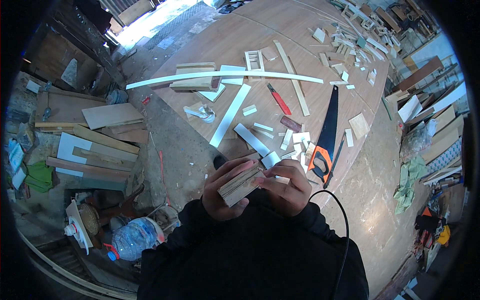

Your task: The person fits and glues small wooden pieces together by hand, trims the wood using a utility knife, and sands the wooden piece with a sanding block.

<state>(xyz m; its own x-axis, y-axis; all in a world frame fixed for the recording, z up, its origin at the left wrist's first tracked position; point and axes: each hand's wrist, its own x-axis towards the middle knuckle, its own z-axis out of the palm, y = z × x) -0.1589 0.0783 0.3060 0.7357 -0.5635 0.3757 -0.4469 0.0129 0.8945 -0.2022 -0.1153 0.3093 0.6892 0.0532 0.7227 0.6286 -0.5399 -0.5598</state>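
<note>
My left hand is closed around a small wooden block with dark grooves or layered edges, held in front of my chest. At the block's right end, the fingers of my right hand are pinched together against it. Whether something small sits between those fingertips, I cannot make out. Just beyond my hands, white offcuts lie on the brown table. To the right rests a handsaw with a black blade and orange handle, beside a thin dark file-like tool.
A long white strip spans the table's left part. A red utility knife and a tape roll lie nearer. Scrap wood is heaped at the far right. On the floor at left are boards and a large water bottle.
</note>
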